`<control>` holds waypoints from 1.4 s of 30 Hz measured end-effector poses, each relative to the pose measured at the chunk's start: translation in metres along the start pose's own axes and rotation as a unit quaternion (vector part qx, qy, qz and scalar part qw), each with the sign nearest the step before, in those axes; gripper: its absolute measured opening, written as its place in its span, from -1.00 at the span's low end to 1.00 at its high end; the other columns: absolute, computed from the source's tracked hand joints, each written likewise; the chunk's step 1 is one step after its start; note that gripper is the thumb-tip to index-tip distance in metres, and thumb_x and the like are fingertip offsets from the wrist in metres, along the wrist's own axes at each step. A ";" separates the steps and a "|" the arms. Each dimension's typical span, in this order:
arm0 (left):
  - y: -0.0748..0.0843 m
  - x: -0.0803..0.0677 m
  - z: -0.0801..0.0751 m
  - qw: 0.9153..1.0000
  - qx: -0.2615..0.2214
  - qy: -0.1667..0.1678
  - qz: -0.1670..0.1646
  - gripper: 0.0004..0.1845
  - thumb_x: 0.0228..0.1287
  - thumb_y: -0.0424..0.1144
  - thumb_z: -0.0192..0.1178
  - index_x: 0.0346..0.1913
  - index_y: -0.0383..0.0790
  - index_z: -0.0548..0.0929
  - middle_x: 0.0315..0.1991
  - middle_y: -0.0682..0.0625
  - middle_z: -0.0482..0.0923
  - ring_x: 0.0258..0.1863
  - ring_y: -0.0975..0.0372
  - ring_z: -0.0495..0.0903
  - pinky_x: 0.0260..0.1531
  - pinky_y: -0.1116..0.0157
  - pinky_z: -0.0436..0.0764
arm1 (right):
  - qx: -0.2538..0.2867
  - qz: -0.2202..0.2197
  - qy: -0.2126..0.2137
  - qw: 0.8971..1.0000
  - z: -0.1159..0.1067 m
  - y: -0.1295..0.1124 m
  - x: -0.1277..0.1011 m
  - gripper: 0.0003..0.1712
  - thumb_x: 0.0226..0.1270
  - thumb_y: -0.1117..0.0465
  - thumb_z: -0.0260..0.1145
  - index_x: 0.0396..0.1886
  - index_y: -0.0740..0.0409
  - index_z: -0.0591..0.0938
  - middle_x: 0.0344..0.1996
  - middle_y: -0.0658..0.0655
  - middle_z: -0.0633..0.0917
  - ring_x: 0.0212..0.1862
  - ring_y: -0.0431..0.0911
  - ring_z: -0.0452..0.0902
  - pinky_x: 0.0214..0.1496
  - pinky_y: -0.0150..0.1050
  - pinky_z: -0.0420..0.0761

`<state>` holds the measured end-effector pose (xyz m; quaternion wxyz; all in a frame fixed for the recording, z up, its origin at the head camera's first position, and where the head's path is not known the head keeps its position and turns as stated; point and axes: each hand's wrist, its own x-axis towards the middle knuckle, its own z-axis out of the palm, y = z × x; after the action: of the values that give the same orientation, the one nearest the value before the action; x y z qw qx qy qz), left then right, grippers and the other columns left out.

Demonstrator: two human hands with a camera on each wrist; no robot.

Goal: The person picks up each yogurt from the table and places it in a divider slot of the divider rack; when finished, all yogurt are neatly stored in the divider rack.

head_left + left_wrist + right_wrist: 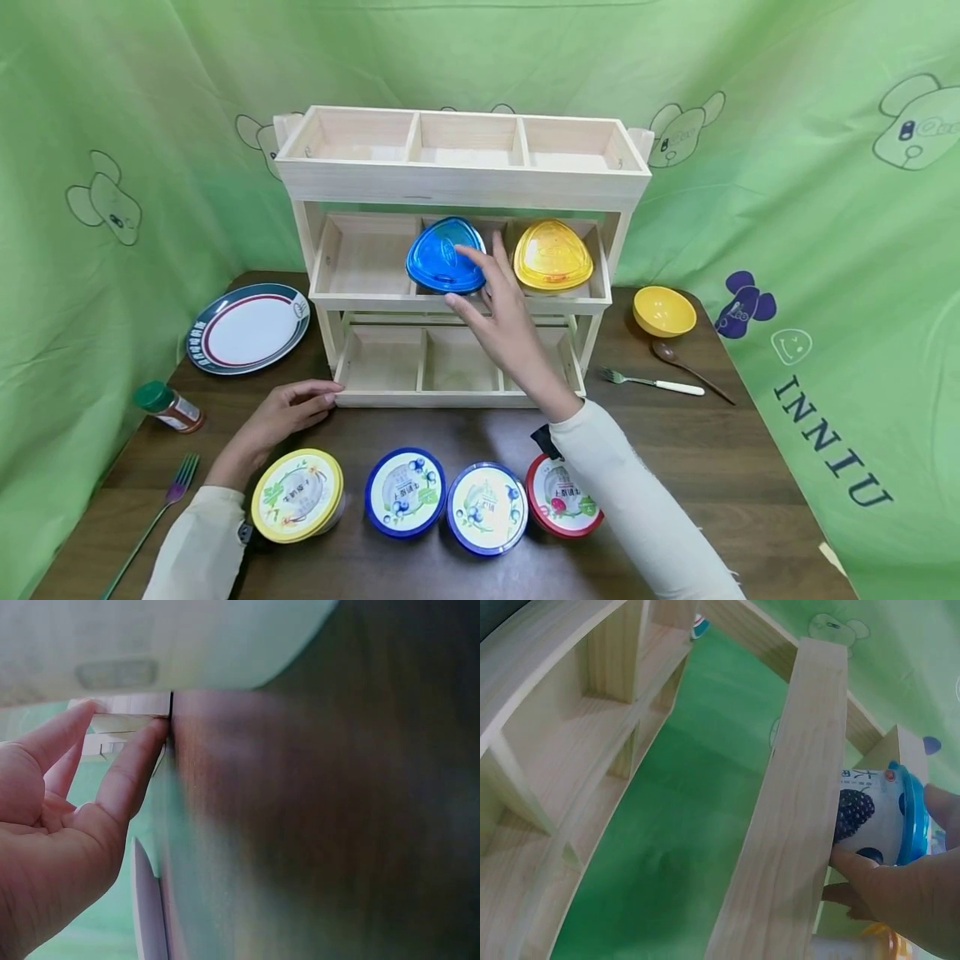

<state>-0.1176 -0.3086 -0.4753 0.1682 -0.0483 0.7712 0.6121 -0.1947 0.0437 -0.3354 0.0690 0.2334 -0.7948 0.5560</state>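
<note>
Monitoring the right hand [506, 321] remotely, I read its fingers as spread wide around a white, berry-printed tub with a blue, rounded-triangular lid [435, 260]. I cannot tell whether they grip it. The tub stands under the forefinger and beyond the thumb, at the middle compartment of the middle tier of a pale wooden rack [461, 185]; its base is hidden behind the front board.

Just right of these fingers sits a tub with a translucent yellow, rounded-triangular lid [553, 254]. Caution: widening the fingers further could push that tub sideways. Contact on the smooth lid alone could let the blue-lidded tub slip or tip.

The left hand [288, 412] holds thumb and forefinger slightly apart, tips touching the rack's lower front corner. If this touch is too light, force from the right hand could shift the rack.

Under the right forearm, on the wearer's side of the fingers, stands a round, red-rimmed tub [558, 497]. A lowered sleeve [637, 500] could knock it.
</note>
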 end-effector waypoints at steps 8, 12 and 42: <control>0.000 0.000 0.000 1.000 0.003 -0.005 0.002 -0.54 0.68 -0.19 0.23 0.45 -0.37 0.60 0.41 -0.22 0.54 0.18 0.33 0.62 0.19 0.34 0.71 | -0.041 -0.053 0.006 0.998 -0.018 -0.008 -0.025 -0.25 0.59 0.23 0.43 0.67 0.07 0.41 0.77 0.13 0.08 0.67 0.06 0.21 0.52 0.04 0.49; 0.000 0.000 -0.001 1.000 0.007 -0.003 -0.007 -0.56 0.68 -0.16 0.24 0.43 -0.31 0.64 0.42 -0.20 0.54 0.22 0.31 0.62 0.19 0.35 0.70 | -0.043 -0.095 0.029 0.994 -0.032 -0.016 -0.040 -0.34 0.58 0.29 0.42 0.60 0.19 0.49 0.63 0.15 0.41 0.59 -0.03 0.37 0.53 -0.11 0.50; 0.001 0.001 -0.002 1.000 0.025 0.001 -0.009 -0.52 0.68 -0.14 0.24 0.45 -0.35 0.60 0.44 -0.24 0.50 0.20 0.30 0.61 0.20 0.31 0.71 | -0.125 0.070 0.150 0.978 -0.168 0.023 -0.154 -0.68 0.74 0.24 0.22 0.28 0.28 0.70 0.09 -0.13 0.81 0.18 -0.35 0.68 0.15 -0.59 0.61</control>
<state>-0.1191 -0.3098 -0.4745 0.1746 -0.0518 0.7858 0.5910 -0.0943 0.2498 -0.3496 0.1769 0.0807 -0.8532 0.4840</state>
